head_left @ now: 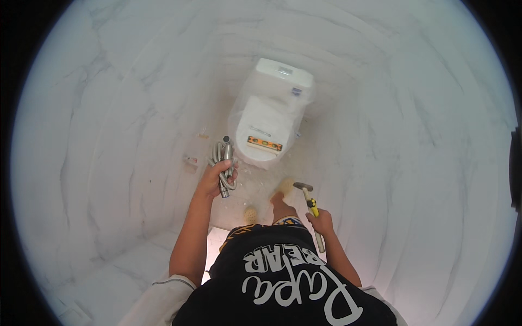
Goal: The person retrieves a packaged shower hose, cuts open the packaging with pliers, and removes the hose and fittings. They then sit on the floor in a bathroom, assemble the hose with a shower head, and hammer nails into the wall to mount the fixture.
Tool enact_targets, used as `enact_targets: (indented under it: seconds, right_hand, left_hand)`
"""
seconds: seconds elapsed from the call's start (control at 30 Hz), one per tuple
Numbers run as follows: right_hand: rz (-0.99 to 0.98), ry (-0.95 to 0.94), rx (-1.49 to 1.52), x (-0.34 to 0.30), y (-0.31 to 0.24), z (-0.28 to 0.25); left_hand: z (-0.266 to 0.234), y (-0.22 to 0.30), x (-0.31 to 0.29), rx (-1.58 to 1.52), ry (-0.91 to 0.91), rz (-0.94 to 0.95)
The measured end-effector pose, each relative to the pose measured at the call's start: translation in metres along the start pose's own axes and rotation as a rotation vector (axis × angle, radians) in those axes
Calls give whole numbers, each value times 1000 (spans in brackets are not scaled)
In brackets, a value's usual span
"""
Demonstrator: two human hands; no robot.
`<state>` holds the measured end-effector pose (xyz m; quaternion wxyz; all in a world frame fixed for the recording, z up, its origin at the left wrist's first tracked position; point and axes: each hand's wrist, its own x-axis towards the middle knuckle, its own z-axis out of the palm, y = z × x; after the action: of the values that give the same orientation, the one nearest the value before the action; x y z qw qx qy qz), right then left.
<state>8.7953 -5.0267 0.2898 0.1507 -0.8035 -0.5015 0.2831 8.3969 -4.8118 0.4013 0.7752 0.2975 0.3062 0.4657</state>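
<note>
2 grips are closed: left hand (214,175) around a coiled silver metal hose (228,152), right hand (322,220) around a wooden-handled hammer (307,194) and yellow-black tool (312,206). The white film-wrapped ceramic toilet (266,117) seems placed; the hose, near its front, looks unconnected.

The left hand (213,177) partly hides the coiled hose (217,152).

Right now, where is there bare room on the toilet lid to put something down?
The freest patch on the toilet lid lies between a slim item and the tank. The lid's front is crowded: an orange level lies across it. The left hand, holding a metal hose bundle, appears near its left edge.
</note>
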Motion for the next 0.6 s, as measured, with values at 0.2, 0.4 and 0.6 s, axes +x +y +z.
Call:
enact_targets:
  seconds: [0.2, 0.4, 0.6]
  right_hand:
    - [-296, 63, -112, 12, 19, 5]
    - [-433, 21, -121, -77, 1, 40]
    - [-510, -15, -195, -268, 75, 154]
  left_hand:
    - [60, -12, -141, 770, 97, -130]
    - [119, -30, -310, 1002, 167, 3]
    - [71, -204, -473, 1133, 192, 214]
